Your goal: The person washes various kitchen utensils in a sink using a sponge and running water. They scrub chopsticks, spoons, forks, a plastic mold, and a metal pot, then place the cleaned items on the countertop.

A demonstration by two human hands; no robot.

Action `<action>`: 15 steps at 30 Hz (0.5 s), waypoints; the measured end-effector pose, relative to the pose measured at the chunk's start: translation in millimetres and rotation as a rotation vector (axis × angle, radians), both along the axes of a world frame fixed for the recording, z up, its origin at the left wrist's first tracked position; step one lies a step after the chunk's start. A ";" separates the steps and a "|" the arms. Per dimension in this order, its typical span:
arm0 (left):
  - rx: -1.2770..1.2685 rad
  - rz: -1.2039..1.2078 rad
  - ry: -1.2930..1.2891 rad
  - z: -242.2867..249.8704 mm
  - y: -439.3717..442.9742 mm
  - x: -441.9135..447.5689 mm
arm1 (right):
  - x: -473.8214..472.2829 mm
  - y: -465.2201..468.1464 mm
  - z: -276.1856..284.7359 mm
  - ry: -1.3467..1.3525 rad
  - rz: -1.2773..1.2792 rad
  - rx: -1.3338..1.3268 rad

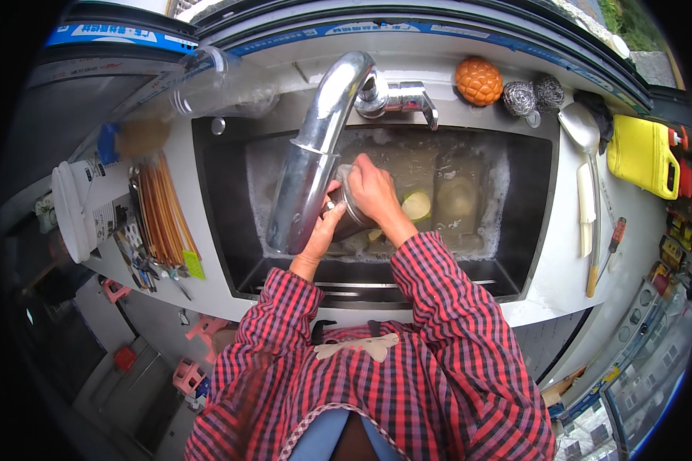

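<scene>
Over a dark sink [222, 213] filled with cloudy, sudsy water, my left hand [324, 227] grips the near side of a metal pot [352, 214], thumb on its rim or handle fitting. The faucet spout partly covers that hand. My right hand [375, 187] presses a pale cloth or pad [343, 172] against the pot's rim, fingers bent. Most of the pot is hidden by my hands and the spout. Right of my right wrist, a round pale and green item [416, 206] lies in the water. Farther right, a blurred rectangular container [458, 196] is under the water.
A chrome faucet [305, 190] arches over the sink. Chopsticks [164, 210] and cutlery lie on the left counter, beside a white bucket [72, 212]. Steel wool [519, 99] and an orange textured ball [478, 81] sit behind; a ladle [580, 129] and yellow jug [637, 151] are right.
</scene>
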State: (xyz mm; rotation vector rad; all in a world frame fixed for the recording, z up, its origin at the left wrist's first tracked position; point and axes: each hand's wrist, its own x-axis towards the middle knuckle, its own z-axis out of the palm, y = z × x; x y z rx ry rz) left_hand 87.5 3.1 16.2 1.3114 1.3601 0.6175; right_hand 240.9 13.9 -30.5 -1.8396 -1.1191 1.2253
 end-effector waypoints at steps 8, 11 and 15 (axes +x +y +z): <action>0.082 -0.117 -0.081 -1.5 -8.0 -5.4 | 24.4 2.8 -69.3 0.011 -0.033 -0.282; 0.141 0.140 -0.016 -26.9 -5.0 -20.3 | 52.9 -26.7 -94.2 -0.393 0.033 -0.307; 0.039 0.178 -0.049 -59.3 -3.4 -42.4 | 73.5 -49.1 -105.1 -0.422 -0.579 -0.225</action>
